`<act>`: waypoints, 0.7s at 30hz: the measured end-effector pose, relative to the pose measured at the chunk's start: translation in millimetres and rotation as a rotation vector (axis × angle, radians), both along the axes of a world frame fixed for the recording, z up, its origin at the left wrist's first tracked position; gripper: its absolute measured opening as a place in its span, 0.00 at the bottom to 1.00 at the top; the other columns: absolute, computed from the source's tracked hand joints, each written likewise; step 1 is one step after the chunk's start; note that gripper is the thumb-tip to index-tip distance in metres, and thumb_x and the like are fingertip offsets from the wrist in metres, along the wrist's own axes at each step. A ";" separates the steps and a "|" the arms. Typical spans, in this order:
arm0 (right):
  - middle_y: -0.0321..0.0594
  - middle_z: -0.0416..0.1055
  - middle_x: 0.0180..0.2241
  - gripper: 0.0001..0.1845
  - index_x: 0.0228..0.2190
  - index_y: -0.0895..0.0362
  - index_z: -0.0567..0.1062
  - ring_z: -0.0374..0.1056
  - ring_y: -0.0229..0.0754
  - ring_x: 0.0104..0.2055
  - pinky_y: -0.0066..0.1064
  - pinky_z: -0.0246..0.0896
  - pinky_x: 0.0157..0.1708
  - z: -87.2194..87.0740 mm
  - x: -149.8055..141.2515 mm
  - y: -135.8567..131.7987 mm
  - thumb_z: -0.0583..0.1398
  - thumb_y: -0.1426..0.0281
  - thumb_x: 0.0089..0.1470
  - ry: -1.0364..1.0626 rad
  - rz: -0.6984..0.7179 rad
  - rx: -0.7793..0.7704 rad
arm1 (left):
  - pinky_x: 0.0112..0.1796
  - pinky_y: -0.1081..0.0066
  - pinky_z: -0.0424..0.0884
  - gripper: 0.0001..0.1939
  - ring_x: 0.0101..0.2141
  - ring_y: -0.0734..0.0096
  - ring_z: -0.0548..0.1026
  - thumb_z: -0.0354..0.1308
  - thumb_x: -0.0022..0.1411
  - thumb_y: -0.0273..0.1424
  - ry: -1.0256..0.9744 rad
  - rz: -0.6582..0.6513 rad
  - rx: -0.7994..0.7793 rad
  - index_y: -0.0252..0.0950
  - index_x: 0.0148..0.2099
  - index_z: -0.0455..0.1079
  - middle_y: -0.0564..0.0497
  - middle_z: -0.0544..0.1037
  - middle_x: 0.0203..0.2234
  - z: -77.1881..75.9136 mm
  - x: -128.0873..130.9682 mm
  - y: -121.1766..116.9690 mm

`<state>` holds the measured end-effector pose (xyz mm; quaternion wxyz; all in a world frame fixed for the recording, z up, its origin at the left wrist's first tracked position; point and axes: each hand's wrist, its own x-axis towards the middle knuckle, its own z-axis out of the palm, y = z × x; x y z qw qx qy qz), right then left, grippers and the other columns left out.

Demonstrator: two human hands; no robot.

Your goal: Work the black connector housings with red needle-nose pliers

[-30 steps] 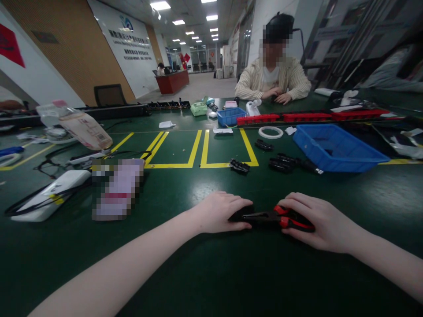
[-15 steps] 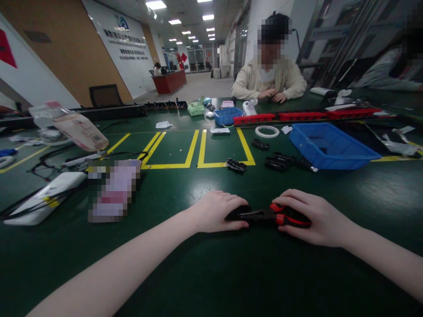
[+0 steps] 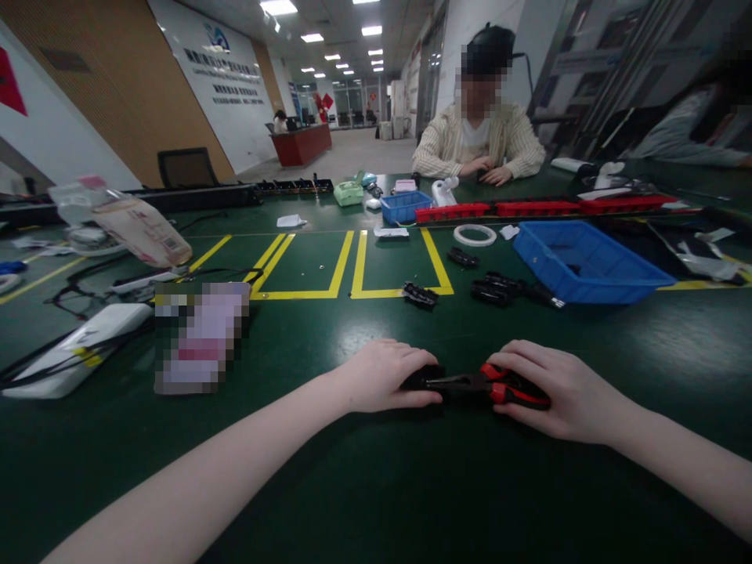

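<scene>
red-and-black pliers (image 3: 470, 384) lay level, low over a green table (image 3: 329, 486), between two bare hands.
the right hand (image 3: 564, 392) was curled round the handles; the left hand (image 3: 385, 377) pinched a small black part (image 3: 420, 378) between thumb and fingers, at the tips of the pliers. whether the jaws gripped that part could not be told. beyond the hands sat black clip-like pieces (image 3: 493, 288), by a blue bin (image 3: 593, 262), and yellow tape outlines (image 3: 299, 295). to the left were a blurred-out phone-like object (image 3: 205, 337) and a white block (image 3: 76, 352) with black cords. across the table, a person (image 3: 479, 141) in a striped shirt sat with hands together.
</scene>
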<state>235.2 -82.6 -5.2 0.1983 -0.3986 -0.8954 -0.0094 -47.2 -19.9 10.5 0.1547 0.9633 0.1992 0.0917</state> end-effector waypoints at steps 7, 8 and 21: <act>0.45 0.70 0.41 0.20 0.48 0.55 0.67 0.69 0.43 0.39 0.33 0.68 0.35 0.1 1.6 2.3 0.60 0.63 0.53 -0.015 0.020 0.009 | 0.35 0.70 0.67 0.17 0.35 0.68 0.76 0.58 0.64 0.41 0.012 0.011 -0.001 0.35 0.49 0.66 0.52 0.77 0.37 1.9 1.1 -0.7; 0.45 0.70 0.41 0.21 0.48 0.55 0.67 0.69 0.43 0.40 0.34 0.68 0.35 0.2 1.8 2.5 0.60 0.63 0.53 -0.015 0.021 0.017 | 0.35 0.70 0.67 0.17 0.35 0.68 0.76 0.58 0.64 0.40 0.011 0.012 -0.003 0.36 0.49 0.66 0.52 0.77 0.37 2.6 1.3 -0.9; 0.46 0.72 0.42 0.21 0.48 0.55 0.69 0.71 0.45 0.41 0.34 0.69 0.36 -0.1 1.7 3.1 0.60 0.62 0.53 -0.001 0.010 0.046 | 0.37 0.70 0.68 0.17 0.36 0.68 0.76 0.57 0.64 0.40 0.030 0.010 -0.013 0.37 0.50 0.65 0.52 0.77 0.38 3.9 1.5 -1.4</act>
